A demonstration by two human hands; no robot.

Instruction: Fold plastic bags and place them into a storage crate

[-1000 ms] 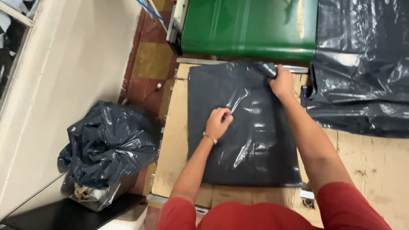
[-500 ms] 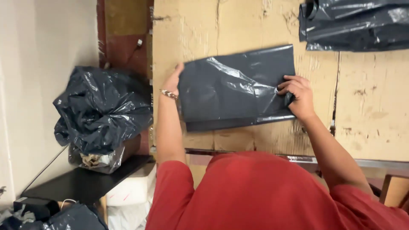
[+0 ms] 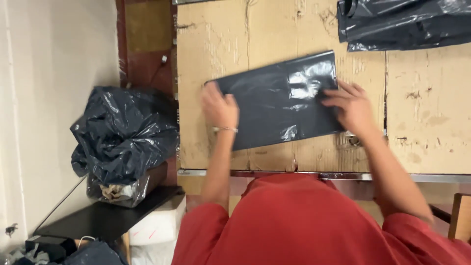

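The person is wearing a red short-sleeved shirt (image 3: 304,221), which is filling the lower middle and lower right of the frame, its sleeves ending above the elbows and leaving both forearms bare. A thin metal bracelet (image 3: 224,129) is circling the left wrist, left of centre.

Worktop against a pale wall, seen from above.

Table (image 3: 431,122) covered in worn tan cardboard, scuffed and torn in spots, with seams; metal strip (image 3: 343,175) along its near edge. Left of it a band of red-brown floor (image 3: 147,68), then a plain off-white wall (image 3: 54,64). A stuffed black bin bag (image 3: 122,132) sits on a low black shelf (image 3: 103,216) by the wall. A white box (image 3: 159,225) just beside the shelf. Light even, soft.
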